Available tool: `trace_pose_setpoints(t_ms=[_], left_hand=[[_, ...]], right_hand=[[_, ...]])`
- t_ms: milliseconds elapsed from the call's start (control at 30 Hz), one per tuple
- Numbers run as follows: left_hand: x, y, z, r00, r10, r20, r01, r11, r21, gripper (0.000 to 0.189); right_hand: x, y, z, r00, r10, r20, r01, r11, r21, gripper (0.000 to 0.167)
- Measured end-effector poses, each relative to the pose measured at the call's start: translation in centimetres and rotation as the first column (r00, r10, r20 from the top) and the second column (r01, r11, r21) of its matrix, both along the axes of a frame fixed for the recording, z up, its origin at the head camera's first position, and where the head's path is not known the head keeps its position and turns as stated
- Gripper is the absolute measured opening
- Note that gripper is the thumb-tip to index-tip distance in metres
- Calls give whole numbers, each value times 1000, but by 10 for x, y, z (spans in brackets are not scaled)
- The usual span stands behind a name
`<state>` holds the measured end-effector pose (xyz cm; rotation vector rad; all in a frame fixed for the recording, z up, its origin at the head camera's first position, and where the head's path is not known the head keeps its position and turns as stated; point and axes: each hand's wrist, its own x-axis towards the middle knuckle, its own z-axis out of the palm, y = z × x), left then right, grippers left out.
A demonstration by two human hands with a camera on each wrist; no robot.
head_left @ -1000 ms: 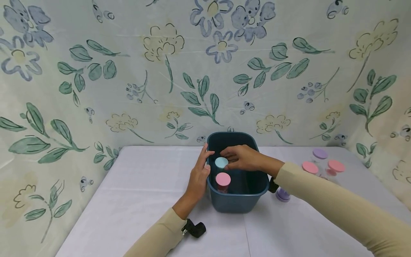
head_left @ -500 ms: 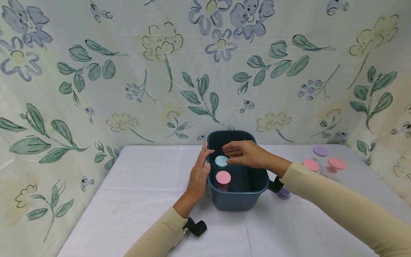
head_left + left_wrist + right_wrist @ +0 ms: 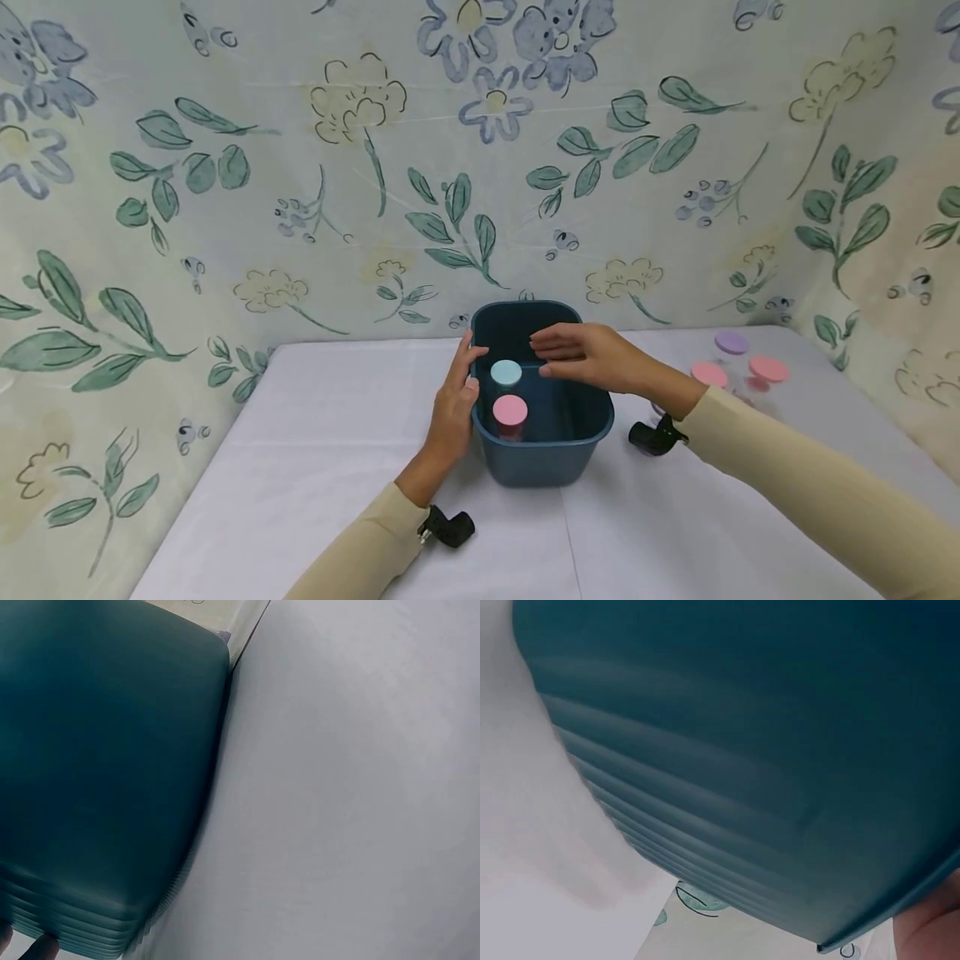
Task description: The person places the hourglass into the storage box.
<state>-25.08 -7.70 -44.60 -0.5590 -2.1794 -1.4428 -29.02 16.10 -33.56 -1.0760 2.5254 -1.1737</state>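
Note:
A dark blue plastic bin [image 3: 534,465] stands on the white-covered table. Inside it, along the left wall, are a jar with a light blue lid [image 3: 506,372] and, nearer the front, a jar with a pink lid [image 3: 511,410]. My left hand [image 3: 450,412] rests against the bin's left rim, fingers extended. Over the right part of the bin hovers my right hand [image 3: 588,357], fingers fairly straight, holding nothing and apart from the light blue lid. In the left wrist view, fingertips [image 3: 43,948] touch the bin's ribbed upper edge.
To the right on the table are clear jars with a purple lid [image 3: 732,342], a pink lid [image 3: 708,374] and another pink lid [image 3: 768,369]. A further purple item is mostly hidden behind the right wrist. A floral cloth [image 3: 360,208] hangs behind the table.
My right hand has let go of the jar with the light blue lid and moved right, its fingers straightening. The left hand stays at the rim. The head view has shifted slightly.

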Motion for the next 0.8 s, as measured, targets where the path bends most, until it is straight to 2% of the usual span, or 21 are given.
trace_pose_setpoints(t_ms=[167,533,800], left_hand=[[-1,1,-1,1000,1,-7,-1,1000,1,46],[-1,1,0,1000,12,-29,-12,1000,0,47],[0,1,0,999,28,-22,-29,1000,-11,48]], right_hand=[[4,7,1,1000,-31,5,31,999,-15,52],[11,20,0,998,-51,33,54,992,-113,52],[22,34,-1,991,-117,63,125,982,-142,52]])
